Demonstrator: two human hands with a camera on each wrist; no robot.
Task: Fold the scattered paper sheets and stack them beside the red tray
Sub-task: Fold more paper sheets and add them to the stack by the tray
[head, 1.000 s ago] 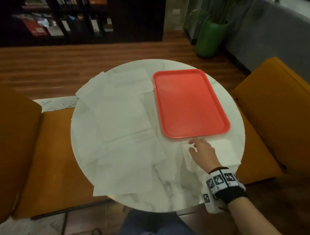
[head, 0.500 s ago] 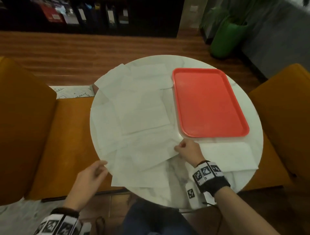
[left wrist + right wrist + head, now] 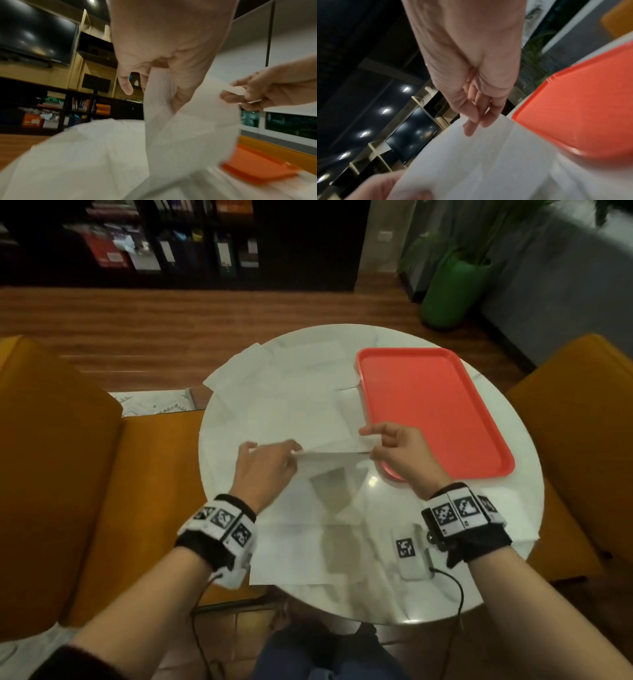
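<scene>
A round marble table (image 3: 507, 508) carried a spread of loose paper sheets (image 3: 291, 405) on its left part and a red tray (image 3: 428, 409) on its right. Above the near sheets, one paper sheet (image 3: 330, 470) hung lifted, its top edge pinched at either end by the left hand (image 3: 265, 470) and the right hand (image 3: 399, 453).

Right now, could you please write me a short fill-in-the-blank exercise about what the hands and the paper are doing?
1. Both hands pinch one paper sheet by its far ____.
2. The red tray holds ____.
3. The left hand and right hand hold the sheet ____ the round table.

Missing words: edge; nothing; above
</scene>
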